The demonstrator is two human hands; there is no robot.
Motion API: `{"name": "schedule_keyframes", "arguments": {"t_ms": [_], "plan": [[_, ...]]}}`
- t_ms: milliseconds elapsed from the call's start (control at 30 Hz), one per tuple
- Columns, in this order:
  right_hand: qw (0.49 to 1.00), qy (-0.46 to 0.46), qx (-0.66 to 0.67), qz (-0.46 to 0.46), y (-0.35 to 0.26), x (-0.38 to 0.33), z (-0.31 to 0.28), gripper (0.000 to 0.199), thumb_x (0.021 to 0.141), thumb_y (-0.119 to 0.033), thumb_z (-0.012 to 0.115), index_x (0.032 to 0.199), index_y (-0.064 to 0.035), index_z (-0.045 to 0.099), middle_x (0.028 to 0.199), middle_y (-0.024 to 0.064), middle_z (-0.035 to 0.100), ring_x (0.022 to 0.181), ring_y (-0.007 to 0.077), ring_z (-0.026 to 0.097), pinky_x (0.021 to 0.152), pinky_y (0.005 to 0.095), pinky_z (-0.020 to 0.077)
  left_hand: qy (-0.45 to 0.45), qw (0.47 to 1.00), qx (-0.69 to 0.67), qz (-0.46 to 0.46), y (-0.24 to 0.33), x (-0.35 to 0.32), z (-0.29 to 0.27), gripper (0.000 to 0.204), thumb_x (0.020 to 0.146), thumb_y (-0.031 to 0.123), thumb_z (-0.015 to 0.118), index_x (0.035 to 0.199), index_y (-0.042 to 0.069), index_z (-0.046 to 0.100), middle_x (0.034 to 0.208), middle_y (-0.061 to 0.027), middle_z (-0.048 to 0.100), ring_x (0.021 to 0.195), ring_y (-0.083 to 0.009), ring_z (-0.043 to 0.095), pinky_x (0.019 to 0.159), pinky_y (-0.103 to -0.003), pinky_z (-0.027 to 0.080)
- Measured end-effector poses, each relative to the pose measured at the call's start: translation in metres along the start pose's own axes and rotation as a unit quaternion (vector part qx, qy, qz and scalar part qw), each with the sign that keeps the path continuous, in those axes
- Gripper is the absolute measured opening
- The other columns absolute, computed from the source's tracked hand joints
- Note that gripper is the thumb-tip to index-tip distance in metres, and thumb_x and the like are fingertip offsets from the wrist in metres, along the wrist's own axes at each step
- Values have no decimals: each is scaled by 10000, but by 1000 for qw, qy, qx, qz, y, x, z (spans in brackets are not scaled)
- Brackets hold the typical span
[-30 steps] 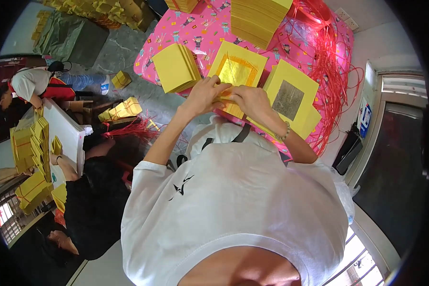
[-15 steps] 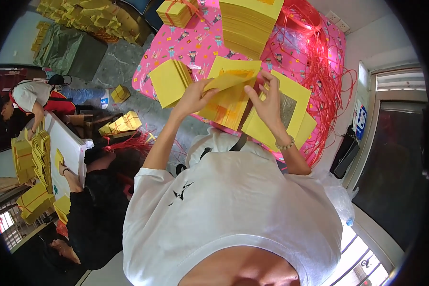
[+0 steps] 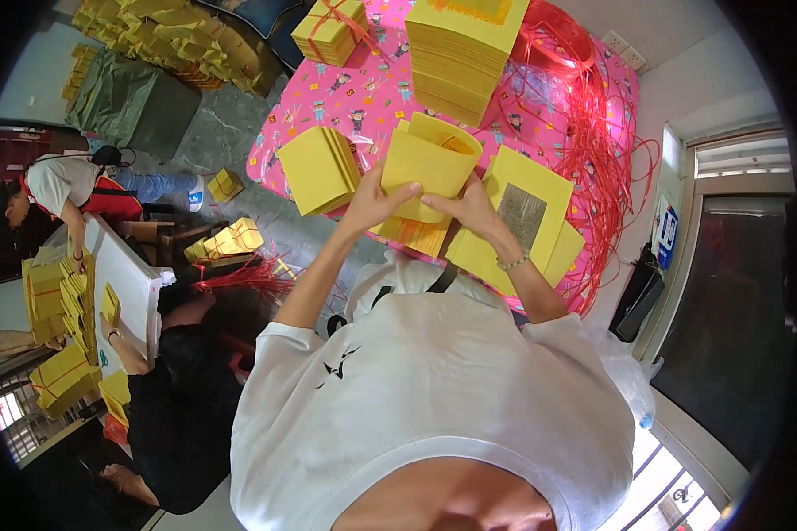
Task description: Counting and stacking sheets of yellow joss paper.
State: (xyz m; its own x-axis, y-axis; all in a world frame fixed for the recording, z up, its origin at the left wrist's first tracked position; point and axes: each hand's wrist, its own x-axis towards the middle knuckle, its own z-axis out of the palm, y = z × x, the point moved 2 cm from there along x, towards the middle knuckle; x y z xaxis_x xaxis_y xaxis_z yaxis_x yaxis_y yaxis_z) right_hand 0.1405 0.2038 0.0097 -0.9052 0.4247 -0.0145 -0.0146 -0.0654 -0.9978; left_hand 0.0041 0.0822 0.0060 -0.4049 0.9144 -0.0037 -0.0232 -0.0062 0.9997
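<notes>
Your left hand [image 3: 374, 202] and right hand [image 3: 471, 208] both clasp a curled sheaf of yellow paper [image 3: 429, 159], lifted above the pink table [image 3: 363, 97]. Left of your grip lies a finished folded stack [image 3: 319, 168]; flat sheets [image 3: 527, 212] to its right remain unfolded.

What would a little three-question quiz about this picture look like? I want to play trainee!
1. True or false: the left hand and the right hand both hold the same curved yellow paper bundle.
2. What colour is the tablecloth? A) green B) pink C) white
3. Fill in: loose ___ strings lie on the table's right side.

Key
1. True.
2. B, pink with small cartoon figures.
3. Red.
</notes>
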Motion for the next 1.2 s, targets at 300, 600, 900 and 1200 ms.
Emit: {"name": "schedule_keyframes", "arguments": {"t_ms": [300,600,900,1200], "plan": [[999,38,-5,25,-7,-3,-3,475,762,-103,726,1172,9,516,1093,77,601,978,142,576,833,295,482,103,990,-48,82,20,7,21,493,790,148,716,1144,-13,413,1125,-142,551,1047,-183,544,894,-323,434],[985,98,106,99,-24,4,-4,426,844,-149,651,1200,24,494,1115,94,598,994,150,584,846,281,479,50,989,-122,-69,38,18,20,364,964,147,434,1291,-9,407,1205,-91,542,1094,-150,514,927,-286,403],[962,104,216,131,-30,8,-1,409,870,-169,623,1198,36,488,1125,96,587,1011,156,578,861,282,474,75,975,-153,-140,29,21,19,426,960,192,449,1348,24,394,1252,-72,528,1136,-144,498,945,-270,385],[984,90,133,82,-38,-4,-1,415,860,-129,629,1213,27,476,1121,83,587,1013,139,568,865,281,471,71,985,-131,-84,43,12,22,385,939,121,456,1307,16,415,1194,-65,555,1094,-139,517,931,-278,400]]}}
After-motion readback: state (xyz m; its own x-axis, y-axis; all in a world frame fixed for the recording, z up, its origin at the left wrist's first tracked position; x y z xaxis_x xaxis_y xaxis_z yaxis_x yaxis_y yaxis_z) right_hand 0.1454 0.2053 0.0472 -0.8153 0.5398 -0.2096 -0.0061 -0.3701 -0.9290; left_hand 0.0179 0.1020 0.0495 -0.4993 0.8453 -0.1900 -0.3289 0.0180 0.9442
